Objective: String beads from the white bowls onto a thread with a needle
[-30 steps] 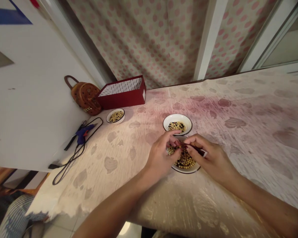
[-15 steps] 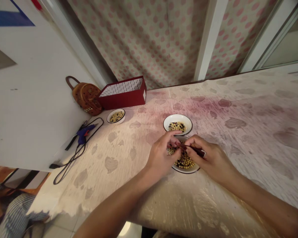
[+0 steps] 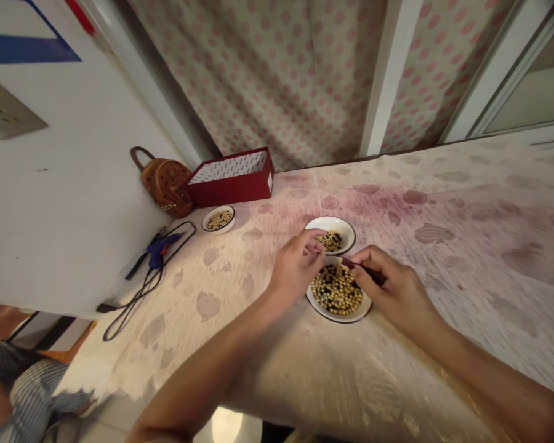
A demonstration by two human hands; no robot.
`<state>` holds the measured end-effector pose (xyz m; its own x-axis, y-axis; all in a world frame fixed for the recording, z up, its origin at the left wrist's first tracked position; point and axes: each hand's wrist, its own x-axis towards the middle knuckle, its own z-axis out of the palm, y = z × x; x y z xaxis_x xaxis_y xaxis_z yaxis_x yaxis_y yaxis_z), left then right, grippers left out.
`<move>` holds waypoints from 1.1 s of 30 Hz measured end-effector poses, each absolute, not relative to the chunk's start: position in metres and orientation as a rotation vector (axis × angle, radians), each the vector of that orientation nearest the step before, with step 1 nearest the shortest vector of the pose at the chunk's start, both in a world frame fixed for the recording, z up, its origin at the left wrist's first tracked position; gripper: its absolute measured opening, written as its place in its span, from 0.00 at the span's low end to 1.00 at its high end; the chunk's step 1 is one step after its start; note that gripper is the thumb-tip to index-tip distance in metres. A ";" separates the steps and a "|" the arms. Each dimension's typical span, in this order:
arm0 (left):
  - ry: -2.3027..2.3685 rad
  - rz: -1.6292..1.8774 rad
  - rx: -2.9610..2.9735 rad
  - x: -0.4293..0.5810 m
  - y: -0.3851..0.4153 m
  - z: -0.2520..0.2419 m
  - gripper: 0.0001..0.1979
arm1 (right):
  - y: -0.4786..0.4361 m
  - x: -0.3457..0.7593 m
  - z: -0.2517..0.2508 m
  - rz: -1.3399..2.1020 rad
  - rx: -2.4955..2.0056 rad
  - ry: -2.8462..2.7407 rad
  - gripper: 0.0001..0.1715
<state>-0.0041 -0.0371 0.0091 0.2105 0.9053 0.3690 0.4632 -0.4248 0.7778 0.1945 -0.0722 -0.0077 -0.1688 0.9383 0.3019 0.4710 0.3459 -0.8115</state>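
Observation:
Just in front of me stands a white dark-rimmed bowl (image 3: pixel 314 303), filled with small round yellow and black beads (image 3: pixel 339 289). Behind it, a second white bowl (image 3: pixel 348 229) holds a smaller heap of the same beads. My left hand (image 3: pixel 295 264) hovers over the left side of the two bowls, thumb and fingers closed around what looks like one tiny pale bead (image 3: pixel 324 251). At the right rim of the near bowl, my right hand (image 3: pixel 397 286) grips a thin dark brown strip (image 3: pixel 373 273); its exact kind is unclear, and its near part is hidden by the fingers.
A small bowl (image 3: pixel 218 229) of beads stands farther left, by a dark red open box (image 3: pixel 233 184) and a brown mini backpack (image 3: pixel 166 184). A blue glue gun (image 3: pixel 159 249) with its cord lies near the white wall. Another person's striped clothing (image 3: pixel 37 394) shows lower left.
My hands were together over the near bowl and have parted. The left moved left and slightly up; the brown strip stayed in the right hand. The view shifted slightly.

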 end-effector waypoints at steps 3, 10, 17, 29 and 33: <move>1.303 1.131 1.983 -0.004 -0.017 0.009 0.19 | -0.071 0.194 -0.009 0.725 -1.242 -1.769 0.03; 1.390 0.983 2.196 -0.010 -0.030 0.019 0.10 | -0.071 0.192 -0.005 0.704 -1.240 -1.681 0.04; 1.376 0.376 2.520 -0.003 -0.058 0.033 0.12 | -0.072 0.192 -0.004 0.694 -1.248 -1.579 0.04; 1.209 0.800 2.271 -0.001 -0.058 0.013 0.04 | -0.076 0.191 0.000 0.762 -1.195 -1.699 0.04; 1.231 0.918 2.143 -0.003 -0.059 0.010 0.05 | -0.076 0.189 0.001 0.763 -1.177 -1.793 0.05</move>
<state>-0.0025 -0.0591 0.0097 0.3637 0.8802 0.3049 0.5434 -0.4663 0.6980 0.1893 -0.0761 0.0011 -0.2076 0.9264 0.3141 0.4161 0.3742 -0.8288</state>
